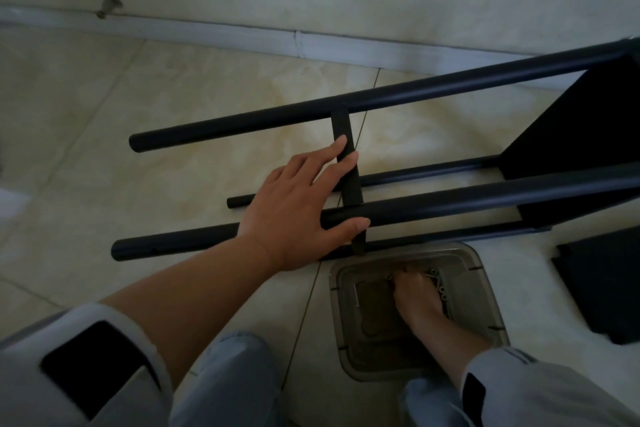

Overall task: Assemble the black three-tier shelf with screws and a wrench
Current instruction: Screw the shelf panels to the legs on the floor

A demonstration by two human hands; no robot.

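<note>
Shelf (398, 163), black and only partly built, is lying on its side across a pale tiled floor (173, 87), its round legs pointing left and one fitted board (575, 121) showing at the right edge. Left hand (304, 204) is resting on the frame with fingers nearly straight, spread over a flat crossbar (349, 163), the thumb hooking under the near leg (450, 206); it seems to be steadying the frame so it is not rolling. Right hand (419, 298) is reaching into a clear plastic tray (485, 284) on the floor just in front of the shelf, fingers curling down among small silvery screws (441, 288); whether it is already pinching one cannot be told. A thin metal tool (356, 295), perhaps the wrench, is lying in the tray's left side. A loose black board (602, 288) is lying on the floor to the right, near the tray. A wall and white skirting are running behind the shelf. The person's knees, in pale trousers, are crowding the bottom of the view, close to the tray
</note>
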